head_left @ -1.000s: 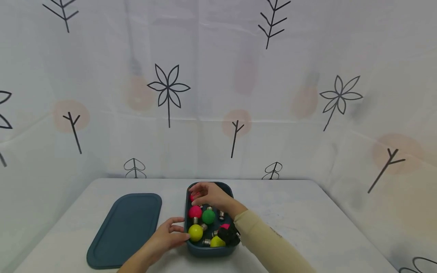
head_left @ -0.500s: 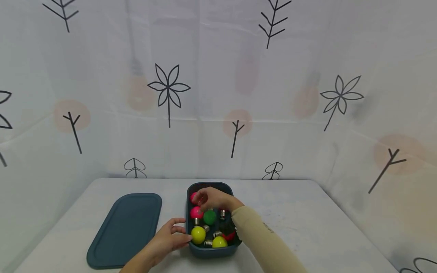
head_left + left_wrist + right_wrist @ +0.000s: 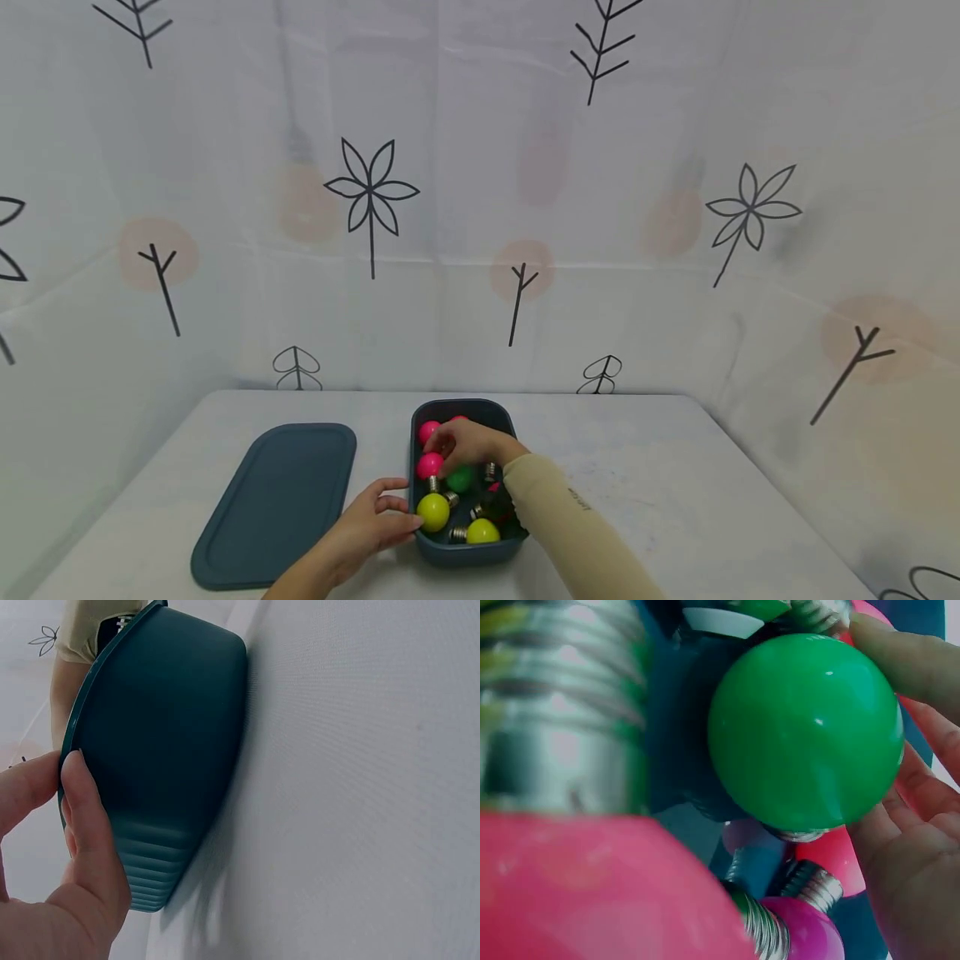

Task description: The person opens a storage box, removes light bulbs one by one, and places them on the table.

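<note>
1. Dark teal bin (image 3: 459, 557) uncovered on the white table (image 3: 637, 500); loose coloured light bulbs inside, screw bases pointing various ways.
2. Right hand (image 3: 471, 440) reaching down into the bin, fingers curved and fairly narrow. Wrist view puts thumb and forefinger at the edge of a green bulb (image 3: 806, 731); cannot tell whether they pinch it or merely flank it.
3. Left hand (image 3: 367, 525) at the bin's near left side, thumb and fingers spread, tips touching the rim. No bulb in its grasp.
4. Beside the left fingers, within the bin: a yellow bulb (image 3: 433, 512). A pink bulb (image 3: 430, 465) lies just beyond, close to the right fingertips.
5. Flat teal tray (image 3: 277, 500), possibly the lid, lies left of the bin, apart from it.
6. Progress, my reading: handling is under way. Every bulb visible is inside the bin, mixed in colour, so little looks finished. Bulbs under the right forearm are partly hidden; no count possible.
</note>
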`<action>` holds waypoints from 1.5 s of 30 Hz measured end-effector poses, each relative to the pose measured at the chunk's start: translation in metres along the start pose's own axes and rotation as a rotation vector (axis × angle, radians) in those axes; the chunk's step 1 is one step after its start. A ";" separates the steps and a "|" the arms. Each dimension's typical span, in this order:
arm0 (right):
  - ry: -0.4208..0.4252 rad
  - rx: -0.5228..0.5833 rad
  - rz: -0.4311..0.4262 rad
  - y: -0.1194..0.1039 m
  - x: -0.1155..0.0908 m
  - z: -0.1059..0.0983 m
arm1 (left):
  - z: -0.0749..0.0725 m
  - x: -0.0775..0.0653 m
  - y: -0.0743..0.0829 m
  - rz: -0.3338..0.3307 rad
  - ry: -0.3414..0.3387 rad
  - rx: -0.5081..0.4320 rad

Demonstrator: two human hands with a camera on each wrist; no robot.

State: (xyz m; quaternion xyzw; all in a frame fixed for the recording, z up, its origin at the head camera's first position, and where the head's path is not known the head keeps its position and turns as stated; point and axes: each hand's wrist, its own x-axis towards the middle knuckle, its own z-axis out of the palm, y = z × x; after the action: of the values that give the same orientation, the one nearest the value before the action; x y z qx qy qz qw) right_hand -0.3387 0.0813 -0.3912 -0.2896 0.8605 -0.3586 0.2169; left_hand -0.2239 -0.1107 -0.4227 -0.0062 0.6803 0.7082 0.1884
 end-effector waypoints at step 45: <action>0.084 -0.058 -0.031 -0.014 -0.021 -0.034 | 0.002 -0.003 0.000 0.013 -0.015 -0.027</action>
State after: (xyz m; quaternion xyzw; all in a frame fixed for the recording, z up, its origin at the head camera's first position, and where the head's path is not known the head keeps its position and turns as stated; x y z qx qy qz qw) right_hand -0.3383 0.1036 -0.3551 -0.2938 0.8743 -0.3485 0.1666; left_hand -0.2207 -0.1097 -0.4219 0.0012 0.6693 0.7186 0.1888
